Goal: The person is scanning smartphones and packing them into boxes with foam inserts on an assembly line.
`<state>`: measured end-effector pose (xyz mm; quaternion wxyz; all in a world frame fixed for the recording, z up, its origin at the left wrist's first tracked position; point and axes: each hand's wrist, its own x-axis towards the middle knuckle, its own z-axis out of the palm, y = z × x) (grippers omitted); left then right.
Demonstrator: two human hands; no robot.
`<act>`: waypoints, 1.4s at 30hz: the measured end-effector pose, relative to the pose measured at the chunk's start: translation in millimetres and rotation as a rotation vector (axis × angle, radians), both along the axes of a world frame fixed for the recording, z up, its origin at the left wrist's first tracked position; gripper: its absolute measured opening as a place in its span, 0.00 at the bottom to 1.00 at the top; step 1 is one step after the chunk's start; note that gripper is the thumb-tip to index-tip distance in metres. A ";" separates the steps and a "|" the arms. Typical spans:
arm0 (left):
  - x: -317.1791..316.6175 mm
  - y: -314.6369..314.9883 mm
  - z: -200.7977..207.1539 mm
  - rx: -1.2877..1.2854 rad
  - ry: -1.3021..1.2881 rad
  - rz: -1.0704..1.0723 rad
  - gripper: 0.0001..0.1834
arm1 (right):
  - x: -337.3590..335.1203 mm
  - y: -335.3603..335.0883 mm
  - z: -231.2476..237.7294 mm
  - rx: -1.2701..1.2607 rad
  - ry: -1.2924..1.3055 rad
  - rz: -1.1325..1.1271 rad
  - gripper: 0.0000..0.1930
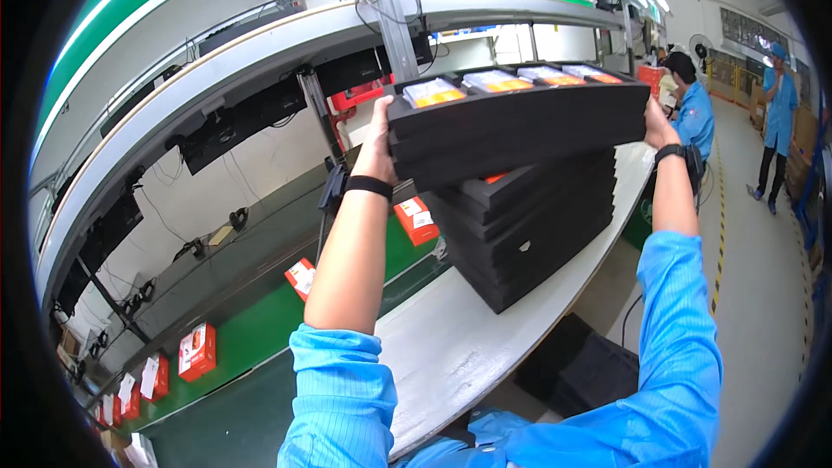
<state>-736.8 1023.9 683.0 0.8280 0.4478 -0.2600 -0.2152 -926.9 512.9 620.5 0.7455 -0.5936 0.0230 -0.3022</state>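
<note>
Raised in front of me is a thick black foam tray [520, 126], perhaps more than one layer, tilted up on the right. Orange-and-white packs [494, 81] sit in a row in its pockets. My left hand [377, 147] grips its left end and my right hand [659, 126] grips the right end; fingers on the far side are partly hidden. Below, a tall stack of black foam trays [529, 234] stands on a white worktop [433, 355], turned at an angle to the held tray. Whether the held tray touches the stack, I cannot tell.
Left of the worktop runs a green conveyor belt [251, 338] carrying several orange boxes [198, 352]. A metal shelf frame [394, 26] rises behind it. A black bin-like object [576, 368] lies below the worktop's edge. Two people in blue [696, 117] are at the right by the aisle.
</note>
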 end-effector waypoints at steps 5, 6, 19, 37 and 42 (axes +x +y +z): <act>6.7 44.4 -0.1 -0.122 -0.092 -0.208 0.20 | -77.1 84.5 2.5 -0.002 -0.086 -0.013 0.30; 12.1 59.7 -1.6 -0.118 -0.071 -0.211 0.22 | -90.3 118.9 9.2 0.018 -0.064 -0.005 0.29; -85.8 231.6 -45.2 -0.113 -0.087 0.103 0.28 | -167.2 284.2 -43.5 0.153 -0.258 -0.270 0.27; -176.3 481.7 -188.8 0.041 -0.164 1.006 0.21 | -54.9 457.4 -127.7 -0.194 -0.263 0.421 0.26; -161.4 577.8 -282.0 0.493 -0.315 1.281 0.20 | 39.0 496.2 -192.1 0.172 0.176 0.414 0.24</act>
